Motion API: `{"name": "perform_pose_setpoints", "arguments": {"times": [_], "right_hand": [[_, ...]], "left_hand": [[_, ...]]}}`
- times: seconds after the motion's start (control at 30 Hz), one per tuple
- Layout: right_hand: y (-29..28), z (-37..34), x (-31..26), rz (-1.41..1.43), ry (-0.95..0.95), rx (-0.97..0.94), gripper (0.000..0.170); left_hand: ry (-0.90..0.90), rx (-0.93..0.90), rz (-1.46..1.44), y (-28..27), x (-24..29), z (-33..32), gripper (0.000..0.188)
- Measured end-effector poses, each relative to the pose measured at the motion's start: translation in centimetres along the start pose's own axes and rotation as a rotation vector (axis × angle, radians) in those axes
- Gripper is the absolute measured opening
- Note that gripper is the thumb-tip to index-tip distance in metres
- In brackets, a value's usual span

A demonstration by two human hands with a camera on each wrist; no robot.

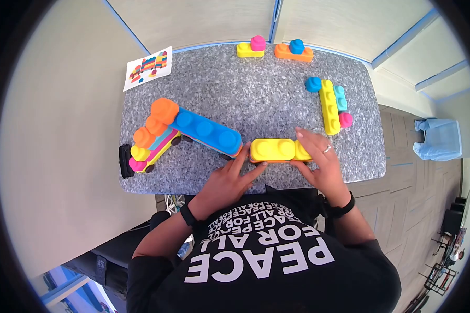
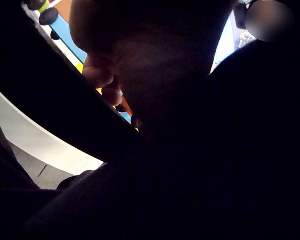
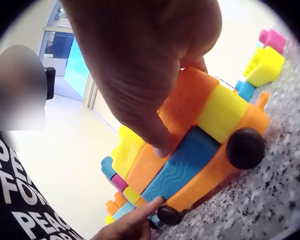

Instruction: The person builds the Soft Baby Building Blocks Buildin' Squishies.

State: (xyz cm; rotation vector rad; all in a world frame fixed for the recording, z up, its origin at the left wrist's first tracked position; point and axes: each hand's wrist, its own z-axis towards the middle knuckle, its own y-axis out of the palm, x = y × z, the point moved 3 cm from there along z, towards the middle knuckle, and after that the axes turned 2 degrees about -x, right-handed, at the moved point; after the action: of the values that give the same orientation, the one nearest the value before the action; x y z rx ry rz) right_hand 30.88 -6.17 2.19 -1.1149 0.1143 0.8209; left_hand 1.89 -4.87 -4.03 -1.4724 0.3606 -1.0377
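Observation:
A toy wagon built of blocks [image 1: 272, 149] stands near the table's front edge, yellow studs on top. In the right wrist view its orange base carries black wheels, with blue, yellow and orange blocks [image 3: 190, 160] stacked above. My right hand [image 1: 321, 156] grips the wagon's right end, thumb on the near side and fingers over the far side. My left hand [image 1: 230, 180] touches the left end and lower near side with extended fingers. Just left of it stands a blue-topped wagon [image 1: 206, 128]. In the left wrist view my left hand [image 2: 155, 65] is dark, its contact mostly hidden.
An orange, yellow and pink wheeled section [image 1: 154, 141] adjoins the blue wagon, beside a black piece [image 1: 125, 160]. A picture card [image 1: 148, 68] lies back left. Small block groups stand at the back [image 1: 293, 50] and right [image 1: 330, 107]. A blue-lined bin [image 1: 438, 138] stands beyond the table.

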Motion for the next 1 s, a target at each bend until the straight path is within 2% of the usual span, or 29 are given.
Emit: {"name": "perform_pose_setpoints", "arguments": {"times": [0.3,0.4,0.5,0.6,0.67,0.9,1.0], "right_hand": [[0.3,-0.1,0.5,0.055,0.001,0.003,0.078],[-1.6,0.8,-0.3,0.289,0.167,-0.078,0.078],[-4.2,2.2,2.5,0.215,0.131,-0.037,0.077],[-6.2,5.1,5.8,-0.047,0.215,-0.032,0.072],[-6.6,6.9,9.0,-0.152,0.169,-0.064,0.073],[-1.7,10.6,16.8,-0.496,0.145,-0.234,0.079],[-0.2,11.4,17.9,-0.493,0.213,-0.319,0.070]], "left_hand": [[0.000,-0.009,-0.002,-0.1,0.0,0.0,0.073],[0.004,0.002,-0.004,0.0,-0.1,-0.1,0.073],[0.006,0.002,0.004,0.1,-0.1,-0.2,0.074],[0.009,-0.001,0.005,0.1,0.0,-0.2,0.076],[0.007,0.001,-0.001,0.1,0.0,-0.1,0.076],[0.015,0.001,0.018,0.2,0.0,-0.1,0.084],[0.010,-0.003,0.020,0.2,0.0,-0.1,0.083]]}}
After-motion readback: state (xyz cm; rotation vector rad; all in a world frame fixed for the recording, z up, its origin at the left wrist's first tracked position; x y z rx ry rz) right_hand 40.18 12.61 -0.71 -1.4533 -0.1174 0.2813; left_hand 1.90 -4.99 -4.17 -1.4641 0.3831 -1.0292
